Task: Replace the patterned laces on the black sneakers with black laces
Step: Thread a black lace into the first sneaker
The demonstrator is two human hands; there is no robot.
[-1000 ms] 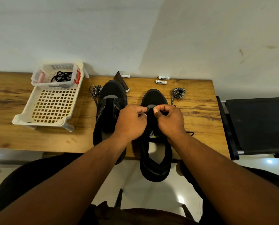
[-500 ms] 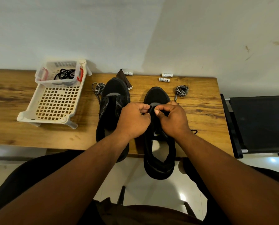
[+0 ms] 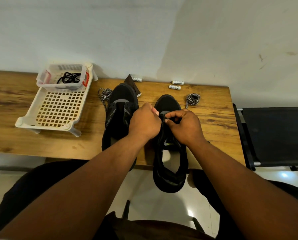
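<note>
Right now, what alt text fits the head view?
Both hands, left hand and right hand, pinch a black lace at the right black sneaker on a wooden table. Two coiled black-and-white patterned laces lie beside the sneakers.

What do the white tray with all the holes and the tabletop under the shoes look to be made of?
The white tray looks like moulded plastic: smooth, slightly glossy, with an even grid of square holes and rounded corner posts. The tabletop looks like wood or a wood-look laminate: warm brown with dark grain streaks and a light sheen; which one cannot be told.
</note>
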